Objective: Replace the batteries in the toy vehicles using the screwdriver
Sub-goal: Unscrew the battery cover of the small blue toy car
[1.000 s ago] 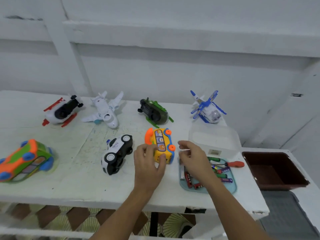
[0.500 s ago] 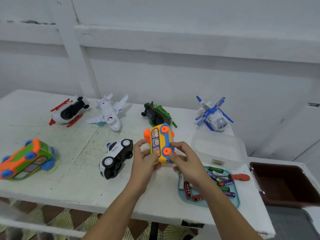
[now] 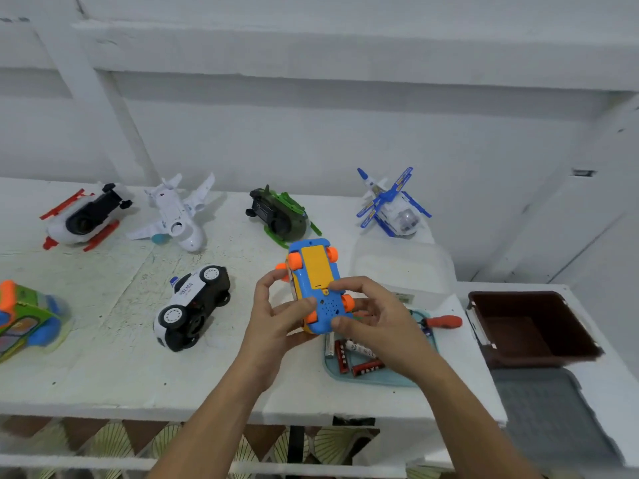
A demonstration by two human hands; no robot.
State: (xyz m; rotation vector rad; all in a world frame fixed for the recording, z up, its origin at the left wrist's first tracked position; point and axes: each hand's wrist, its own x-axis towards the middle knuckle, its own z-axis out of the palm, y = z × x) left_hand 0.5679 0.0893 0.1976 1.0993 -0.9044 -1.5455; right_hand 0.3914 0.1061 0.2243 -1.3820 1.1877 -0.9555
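1. The toy bus (image 3: 316,281) is held up in the middle of the frame, belly up, above the tabletop (image 3: 103,375).
2. Its yellow battery door (image 3: 316,267) looks shut. So I think the job on this toy has only just begun.
3. The screwdriver (image 3: 444,321) lies untouched at the right, with its red handle sticking out past the tray (image 3: 380,380). The batteries (image 3: 366,368) lie in that tray, just below the hands.
4. Left to do: open the door, swap the batteries, then close it up.
5. The police car (image 3: 193,305) lies on its side, left of the hands. I cannot tell if it is done.
6. The left hand (image 3: 276,326) grips the bus from the left, fingers (image 3: 297,304) curled onto the blue belly.
7. The right hand (image 3: 377,323) grips the bus from the right, fingers (image 3: 349,283) bent over its near end, beside the door.
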